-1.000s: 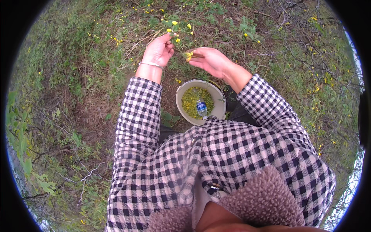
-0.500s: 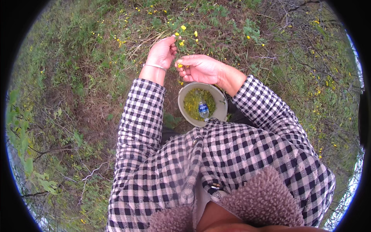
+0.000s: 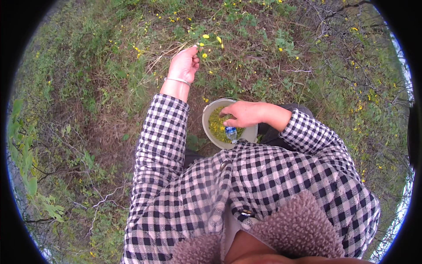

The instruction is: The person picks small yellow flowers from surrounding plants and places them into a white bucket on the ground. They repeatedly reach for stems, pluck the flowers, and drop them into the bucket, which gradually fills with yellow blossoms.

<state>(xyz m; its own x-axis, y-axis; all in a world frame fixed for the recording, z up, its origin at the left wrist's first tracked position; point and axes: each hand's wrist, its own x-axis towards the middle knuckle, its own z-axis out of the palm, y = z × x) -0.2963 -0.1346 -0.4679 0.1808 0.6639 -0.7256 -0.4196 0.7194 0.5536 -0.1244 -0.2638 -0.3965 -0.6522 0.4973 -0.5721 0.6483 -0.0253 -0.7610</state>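
Held out ahead, my left hand [image 3: 185, 65] is closed in a pinch on a thin stem with several yellow flowers [image 3: 205, 44] at its tips. My right hand [image 3: 247, 113] hangs over a pale bucket [image 3: 252, 133], its thumb and fingers apart and nothing visible between them. Inside the bucket lies a layer of picked yellow blossoms [image 3: 215, 125]. A clear plastic bottle with a blue label [image 3: 230, 133] rests on them, close below my right thumb. Part of the bucket's far rim is hidden by my right hand.
Dry grass and low green plants with scattered yellow flowers [image 3: 137, 50] cover the ground around me. Bare twigs [image 3: 105, 198] stick up at the left, and leafy sprigs [image 3: 33, 187] stand at the far left. Tangled branches [image 3: 340, 13] fill the upper right.
My right hand has moved from beside the left hand down over the bucket, and its fingers have opened. My left hand keeps the flower stem, shifted slightly.
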